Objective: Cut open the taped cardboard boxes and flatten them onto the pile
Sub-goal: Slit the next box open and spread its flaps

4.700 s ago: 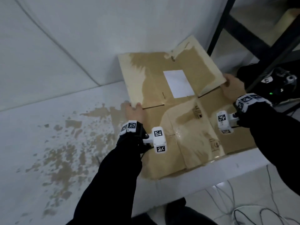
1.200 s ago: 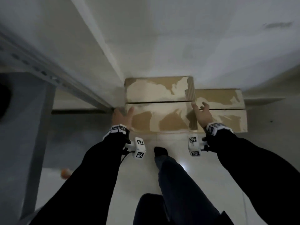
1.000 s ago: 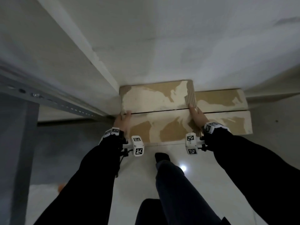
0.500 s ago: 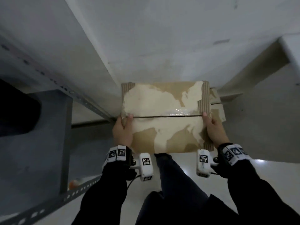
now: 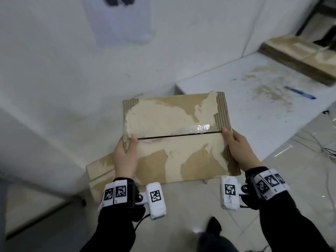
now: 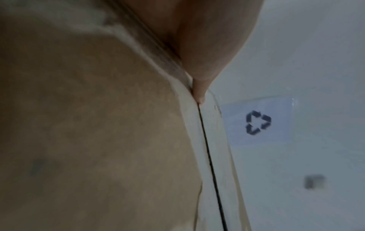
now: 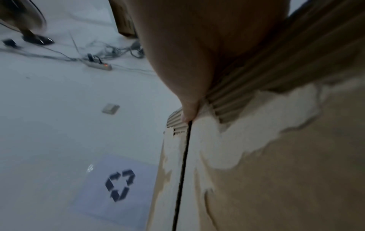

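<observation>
While both hands clasp the cardboard box (image 5: 179,139) at its short ends, left hand (image 5: 125,157) and right hand (image 5: 240,151), the table (image 5: 236,84) lies beyond its right corner, nearer the right hand.

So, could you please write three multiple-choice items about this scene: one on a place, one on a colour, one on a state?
1. Where is the pen?
A. On the white table at the right
B. On the floor by the cables
C. On top of the held box

2. What colour is the pen?
A. Red
B. Blue
C. Green

3. How is the cardboard box held?
A. By one hand only
B. By both hands, one at each side edge
C. It lies untouched on the floor

Key: 1 A, the pen lies on the table. 2 B, its body is blue. 3 B, the left hand and right hand grip the cardboard box at opposite edges.
</observation>
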The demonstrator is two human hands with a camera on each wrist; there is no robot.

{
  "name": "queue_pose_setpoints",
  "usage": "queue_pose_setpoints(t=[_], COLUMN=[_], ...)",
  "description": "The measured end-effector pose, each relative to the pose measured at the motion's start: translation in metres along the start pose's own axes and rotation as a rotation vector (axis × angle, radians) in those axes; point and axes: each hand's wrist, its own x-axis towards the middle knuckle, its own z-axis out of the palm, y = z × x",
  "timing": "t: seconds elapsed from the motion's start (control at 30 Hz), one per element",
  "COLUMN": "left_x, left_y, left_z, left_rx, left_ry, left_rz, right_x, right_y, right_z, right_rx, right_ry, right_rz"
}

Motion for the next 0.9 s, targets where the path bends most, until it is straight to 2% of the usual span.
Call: queue_pose_setpoints(t=[0.17, 0.23, 0.37, 0.47, 0.63, 0.9], left_x=[0.012, 0.017, 0.021, 0.024, 0.040, 0.081], left_y=[0.066, 0.094, 0.147, 0.174, 0.192, 0.201], left_z=[0.121, 0.185, 0.302, 0.371, 0.453, 0.536], left_rx=[0.004, 0.007, 0.034, 0.081, 0.212, 0.370], left_ry=[-0.102, -0.128, -0.141, -0.148, -0.113, -0.088], left_rz=[0.100, 0.137, 0.130, 0.110, 0.032, -0.005], right_x=[0.057, 0.096, 0.185, 0.247, 0.343, 0.457], right_y=[-0.001, 0.002, 0.015, 0.021, 0.028, 0.047], right_z=[-0.117, -0.172, -0.267, -0.320, -0.371, -0.404], right_rx=[0.008, 0.028, 0.025, -0.017, -0.157, -0.361], right_ry=[0.091, 0.119, 0.138, 0.092, -0.014, -0.145], right_rz=[-0.099, -0.116, -0.088, -0.062, -0.068, -0.034])
